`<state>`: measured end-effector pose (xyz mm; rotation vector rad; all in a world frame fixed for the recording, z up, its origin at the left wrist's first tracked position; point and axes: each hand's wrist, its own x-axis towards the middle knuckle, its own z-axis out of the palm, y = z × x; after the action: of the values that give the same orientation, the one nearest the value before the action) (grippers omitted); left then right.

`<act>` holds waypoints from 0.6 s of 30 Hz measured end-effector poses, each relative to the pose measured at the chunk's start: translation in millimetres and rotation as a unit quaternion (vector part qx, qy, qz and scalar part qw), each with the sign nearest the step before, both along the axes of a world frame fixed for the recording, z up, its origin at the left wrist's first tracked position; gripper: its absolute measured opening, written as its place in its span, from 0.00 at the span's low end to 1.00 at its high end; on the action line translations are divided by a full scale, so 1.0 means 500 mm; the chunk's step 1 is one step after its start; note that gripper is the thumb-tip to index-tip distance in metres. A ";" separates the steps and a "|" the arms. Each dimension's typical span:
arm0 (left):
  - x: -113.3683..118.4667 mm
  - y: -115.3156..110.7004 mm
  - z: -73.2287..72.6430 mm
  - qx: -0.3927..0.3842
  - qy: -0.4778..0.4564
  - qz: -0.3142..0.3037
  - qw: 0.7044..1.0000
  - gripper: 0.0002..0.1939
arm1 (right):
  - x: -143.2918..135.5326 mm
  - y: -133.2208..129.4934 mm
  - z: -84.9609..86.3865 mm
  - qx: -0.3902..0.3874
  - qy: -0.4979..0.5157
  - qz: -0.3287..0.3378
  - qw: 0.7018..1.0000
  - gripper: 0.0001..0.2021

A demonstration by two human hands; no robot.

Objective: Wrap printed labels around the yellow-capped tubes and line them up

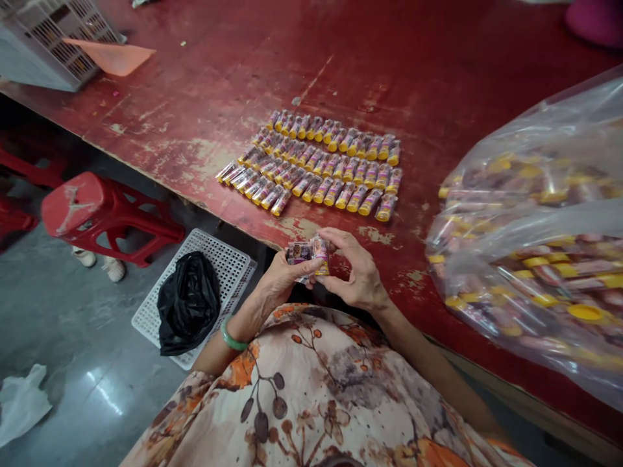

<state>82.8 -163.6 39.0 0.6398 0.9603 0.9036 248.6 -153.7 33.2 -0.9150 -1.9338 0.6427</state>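
Just over the table's near edge, my left hand (pixel 280 275) is closed on small purple-and-white printed labels (pixel 298 251); whether they form a stack I cannot tell. Its thumb reaches across to a small clear tube (pixel 320 250) with a yellow end and a printed label. My right hand (pixel 357 272) grips that tube from the right between thumb and fingers. Beyond both hands, rows of similar yellow-ended tubes (pixel 335 168) lie side by side on the worn red table (pixel 233 84).
A large clear plastic bag (pixel 487 143) of yellow-ended tubes stands on the right. At the far left are a grey crate (pixel 48 48) and an orange sheet (pixel 114 57). Below are a red stool (pixel 107 207) and a white crate (pixel 146 318) bearing a black bag (pixel 189 301).
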 end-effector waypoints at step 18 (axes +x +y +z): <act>-0.088 0.059 -0.025 -0.014 -0.025 -0.047 0.998 0.18 | -0.070 0.060 -0.020 0.050 -0.027 0.035 0.998 0.31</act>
<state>38.8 -133.9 26.7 0.6315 0.8887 0.8176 213.4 -123.8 23.3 -0.8120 -2.0353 0.5615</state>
